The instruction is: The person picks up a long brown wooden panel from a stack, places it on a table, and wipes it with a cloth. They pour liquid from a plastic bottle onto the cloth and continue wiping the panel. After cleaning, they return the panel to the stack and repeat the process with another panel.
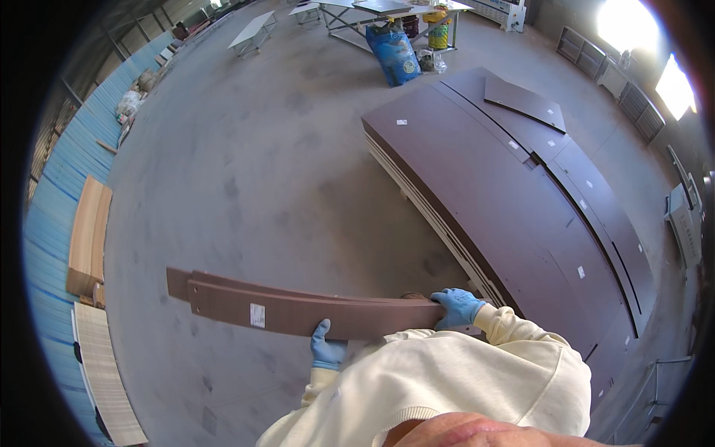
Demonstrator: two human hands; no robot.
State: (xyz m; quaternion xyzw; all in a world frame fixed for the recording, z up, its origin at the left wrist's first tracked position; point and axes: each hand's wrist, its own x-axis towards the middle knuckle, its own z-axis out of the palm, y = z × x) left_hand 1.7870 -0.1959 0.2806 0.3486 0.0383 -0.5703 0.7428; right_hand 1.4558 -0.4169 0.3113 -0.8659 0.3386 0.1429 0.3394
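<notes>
Two or more long, narrow brown boards point(290, 313) lie together across the front of my body, the rear one sticking out further at the left end. A white label sits on the front board's face. My left hand point(328, 347), in a blue glove, grips their lower side with the thumb up against the front face; its other fingers are hidden behind the boards. My right hand point(456, 308), also blue-gloved, is closed over the boards' right end, beside the stack of brown panels point(477, 171).
The panel stack fills the right side, with a loose smaller panel point(525, 103) on top. Further off stand a metal-framed table point(346, 36) and a blue sack point(392, 56). Wood-coloured boards point(89, 235) and a pale panel point(108, 376) lean along the blue wall at left.
</notes>
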